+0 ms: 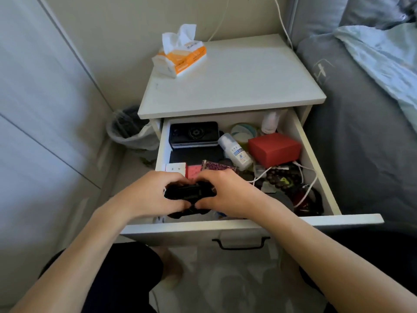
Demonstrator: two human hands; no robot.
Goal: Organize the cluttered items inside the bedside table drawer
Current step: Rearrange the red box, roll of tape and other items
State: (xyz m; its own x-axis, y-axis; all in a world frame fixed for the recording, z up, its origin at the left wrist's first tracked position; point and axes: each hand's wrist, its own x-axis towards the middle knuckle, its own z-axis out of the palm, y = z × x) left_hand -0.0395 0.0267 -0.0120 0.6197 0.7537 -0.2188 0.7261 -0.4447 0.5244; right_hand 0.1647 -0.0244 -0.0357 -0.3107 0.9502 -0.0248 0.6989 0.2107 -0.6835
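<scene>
A lined bin [133, 129] is seen on the floor left of the table [232, 86], on which a tissue pack [180, 55] lies. In the open drawer [248, 224], a black object [189, 193] is gripped at its left end by the left hand [155, 193] and at its right end by the right hand [228, 193]. Behind are seen a black case [194, 134], a white bottle [234, 152] and a red box [274, 149]. Beads [282, 177] lie at the right.

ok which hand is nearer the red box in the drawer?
Right. The right hand grips the black object below-left of the red box; the left hand grips it further left.
</scene>
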